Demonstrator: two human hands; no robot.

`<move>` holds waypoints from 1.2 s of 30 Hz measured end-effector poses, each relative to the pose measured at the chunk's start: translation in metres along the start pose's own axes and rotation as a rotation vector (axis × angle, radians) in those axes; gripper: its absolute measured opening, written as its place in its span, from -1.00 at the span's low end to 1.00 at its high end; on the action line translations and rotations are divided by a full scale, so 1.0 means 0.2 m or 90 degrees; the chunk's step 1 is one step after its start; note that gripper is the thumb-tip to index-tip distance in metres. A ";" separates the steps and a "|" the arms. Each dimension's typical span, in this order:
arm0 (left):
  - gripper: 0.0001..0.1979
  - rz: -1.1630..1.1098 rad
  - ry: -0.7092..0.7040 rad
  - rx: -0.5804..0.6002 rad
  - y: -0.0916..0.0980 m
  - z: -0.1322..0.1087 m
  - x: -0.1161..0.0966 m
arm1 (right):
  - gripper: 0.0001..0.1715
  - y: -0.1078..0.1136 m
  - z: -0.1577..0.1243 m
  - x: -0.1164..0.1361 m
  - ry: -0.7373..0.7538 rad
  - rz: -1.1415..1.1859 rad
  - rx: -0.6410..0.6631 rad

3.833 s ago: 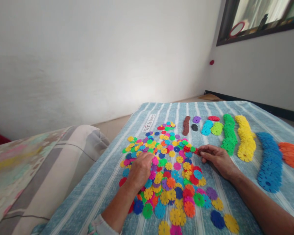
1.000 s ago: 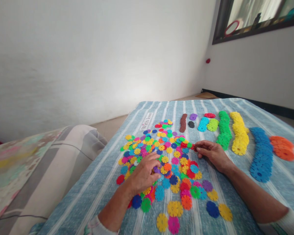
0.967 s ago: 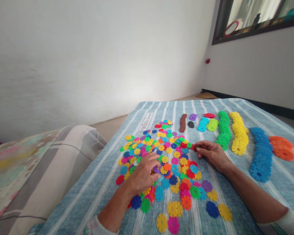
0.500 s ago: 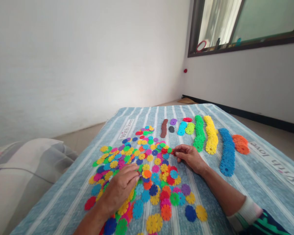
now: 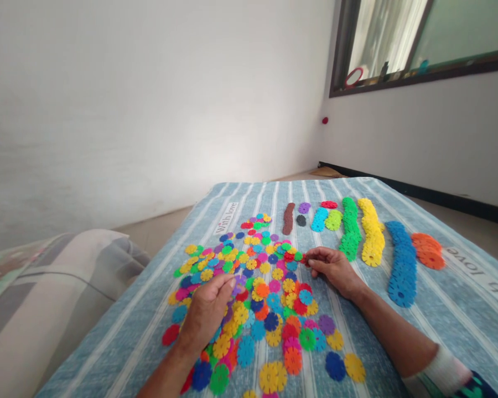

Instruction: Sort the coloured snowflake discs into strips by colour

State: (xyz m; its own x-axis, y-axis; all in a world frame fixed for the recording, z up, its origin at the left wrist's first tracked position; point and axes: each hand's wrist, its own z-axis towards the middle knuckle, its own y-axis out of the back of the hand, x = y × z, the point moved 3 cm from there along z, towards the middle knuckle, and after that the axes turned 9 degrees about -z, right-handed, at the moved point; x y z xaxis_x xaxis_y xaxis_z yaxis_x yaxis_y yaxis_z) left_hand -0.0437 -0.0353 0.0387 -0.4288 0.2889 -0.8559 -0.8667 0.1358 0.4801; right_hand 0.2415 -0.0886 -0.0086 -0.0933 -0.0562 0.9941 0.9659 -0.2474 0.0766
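Many notched plastic discs in mixed colours lie scattered over a striped blue cloth (image 5: 149, 309). Over the left part of this pile, my left hand (image 5: 211, 307) pinches a purple disc (image 5: 239, 283) between thumb and fingertips. My right hand (image 5: 331, 269) is at the pile's right edge, its curled fingers closed on a dark red disc (image 5: 306, 260). Right of the pile, discs overlap in single-colour rows: brown (image 5: 289, 219), green (image 5: 350, 229), yellow (image 5: 371, 232) and blue (image 5: 401, 265).
Smaller groups at the back are purple (image 5: 304, 208), black (image 5: 301, 220), red (image 5: 328, 204), light blue (image 5: 319, 219) and lime (image 5: 334, 220). Orange discs (image 5: 428, 251) lie at the far right. Grey-and-white bedding (image 5: 87, 271) is at the left.
My left hand has lifted a little from the pile, and the purple disc now shows at its fingertips. My right hand has hardly moved over the cloth. The view has turned slightly left.
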 end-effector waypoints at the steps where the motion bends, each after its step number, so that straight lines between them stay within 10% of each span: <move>1: -0.63 -0.022 0.025 0.010 -0.01 -0.01 0.00 | -0.76 0.00 0.00 0.00 0.000 -0.002 -0.001; 24: -0.65 -0.130 0.092 0.015 -0.05 0.01 -0.06 | -0.75 -0.01 0.00 -0.02 -0.001 0.005 0.010; 30: -0.73 -0.071 -0.024 0.084 -0.11 0.22 -0.20 | -0.85 -0.02 0.01 0.00 0.004 0.009 0.009; 36: -0.73 0.095 -0.218 0.157 -0.36 0.60 -0.39 | -0.90 -0.04 0.03 0.02 0.004 0.036 0.002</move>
State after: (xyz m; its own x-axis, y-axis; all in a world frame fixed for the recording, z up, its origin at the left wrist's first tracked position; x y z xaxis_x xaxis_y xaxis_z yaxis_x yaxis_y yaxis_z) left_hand 0.0835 0.0466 0.0941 -0.3992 0.6140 -0.6809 -0.6970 0.2793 0.6604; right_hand 0.2338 -0.0814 -0.0047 -0.0407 -0.0764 0.9962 0.9705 -0.2403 0.0212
